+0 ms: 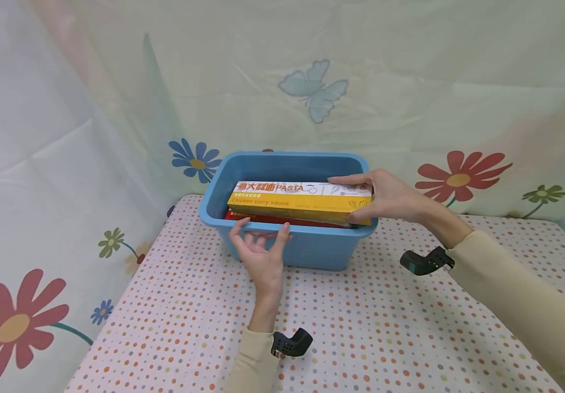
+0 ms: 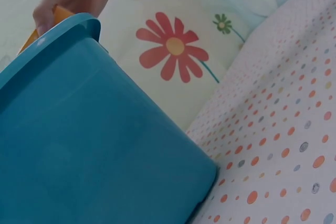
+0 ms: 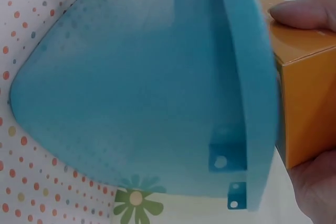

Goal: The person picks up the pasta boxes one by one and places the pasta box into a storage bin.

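A yellow and white pasta box (image 1: 287,199), printed "PASTA" and "Chicken curry sauce", lies lengthwise at the mouth of a blue plastic bin (image 1: 311,245). My right hand (image 1: 390,199) grips the box's right end, thumb on the near side and fingers on the far side. In the right wrist view the box's orange end (image 3: 310,103) stands past the bin's rim, between thumb and fingers. Under it, a red box (image 1: 287,219) shows as a narrow strip inside the bin. My left hand (image 1: 262,254) holds the bin's front rim, with fingertips and thumb at the edge.
The bin stands on a table (image 1: 361,327) with a white, dotted cloth. Behind and to the left hangs a pale curtain (image 1: 385,109) with printed flowers and a butterfly. A black wrist camera (image 1: 427,261) sits at the right sleeve, another camera (image 1: 292,343) at the left.
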A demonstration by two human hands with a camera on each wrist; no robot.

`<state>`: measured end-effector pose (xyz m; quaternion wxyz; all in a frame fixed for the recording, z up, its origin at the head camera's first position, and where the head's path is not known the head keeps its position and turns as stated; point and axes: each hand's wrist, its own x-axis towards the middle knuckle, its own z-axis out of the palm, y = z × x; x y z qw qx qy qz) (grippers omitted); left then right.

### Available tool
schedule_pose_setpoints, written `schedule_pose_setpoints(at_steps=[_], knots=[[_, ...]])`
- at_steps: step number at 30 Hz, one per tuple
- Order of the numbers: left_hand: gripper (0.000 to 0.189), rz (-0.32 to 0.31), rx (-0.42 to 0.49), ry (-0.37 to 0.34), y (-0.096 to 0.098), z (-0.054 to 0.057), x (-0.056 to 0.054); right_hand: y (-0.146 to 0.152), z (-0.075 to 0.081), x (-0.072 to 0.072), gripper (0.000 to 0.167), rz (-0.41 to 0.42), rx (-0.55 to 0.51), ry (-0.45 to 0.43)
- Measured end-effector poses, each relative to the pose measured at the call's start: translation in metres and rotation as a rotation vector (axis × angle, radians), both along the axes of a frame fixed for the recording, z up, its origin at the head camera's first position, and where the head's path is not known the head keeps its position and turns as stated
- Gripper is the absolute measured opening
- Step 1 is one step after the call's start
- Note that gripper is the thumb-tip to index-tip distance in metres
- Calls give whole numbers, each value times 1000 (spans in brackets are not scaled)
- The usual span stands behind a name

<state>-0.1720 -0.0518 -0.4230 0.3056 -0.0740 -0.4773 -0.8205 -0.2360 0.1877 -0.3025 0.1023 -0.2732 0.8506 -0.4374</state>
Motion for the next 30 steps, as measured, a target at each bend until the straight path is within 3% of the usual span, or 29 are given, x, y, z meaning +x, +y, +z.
schedule_pose_setpoints(at_steps=[17,30], knots=[[77,-21,-11,18,2,-1,2,-18,-7,-24,74,22,34,-69],[75,-13,-20,20,-4,0,3,-26,-8,-33,75,63,48,-65]])
